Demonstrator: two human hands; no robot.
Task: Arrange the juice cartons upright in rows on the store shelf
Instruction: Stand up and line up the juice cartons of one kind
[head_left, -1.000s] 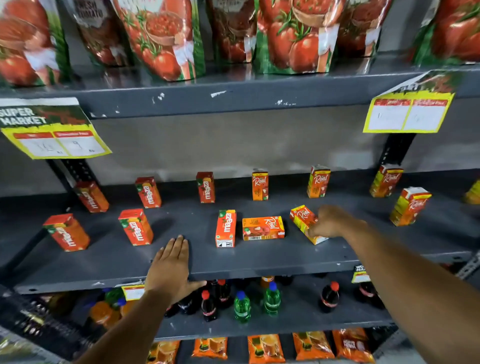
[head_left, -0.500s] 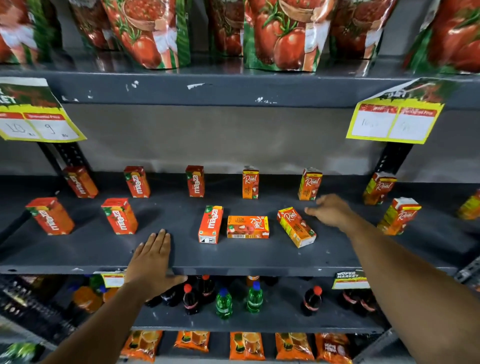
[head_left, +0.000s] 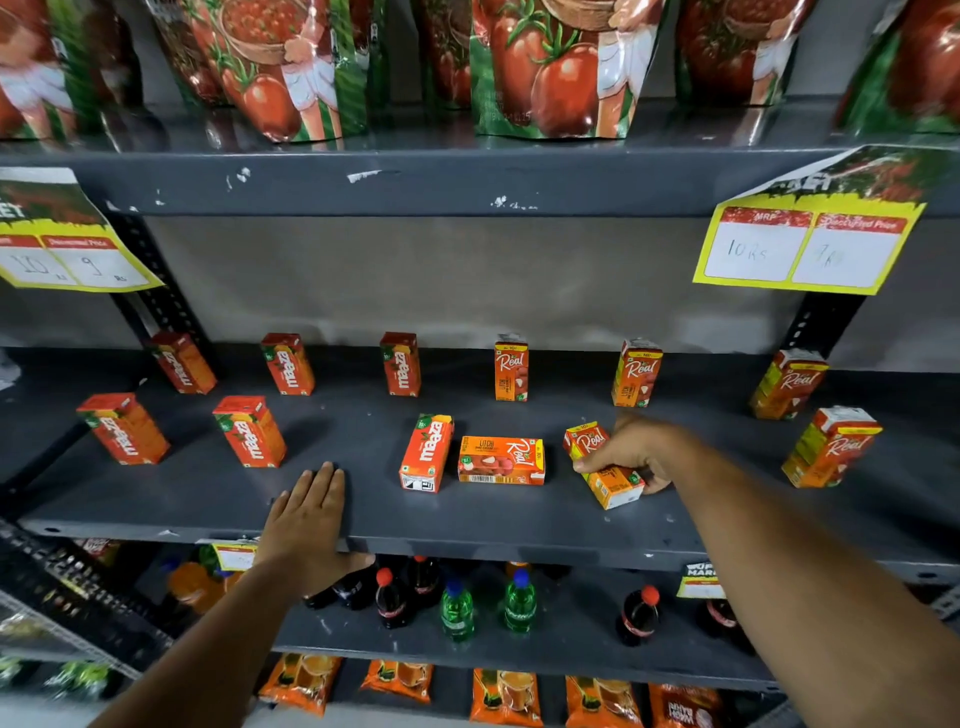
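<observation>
On the grey middle shelf, the right hand closes around a Real carton lying on its side, fingers over its top face and thumb at its near edge. Just left of it another Real litchi carton lies flat, touching or nearly touching a flat-lying Maaza carton. The left hand rests palm-down, fingers spread, on the shelf's front edge. Behind stand upright Maaza cartons at left and upright Real cartons at right. Tomato pouches fill the shelf above; soft-drink bottles stand below.
</observation>
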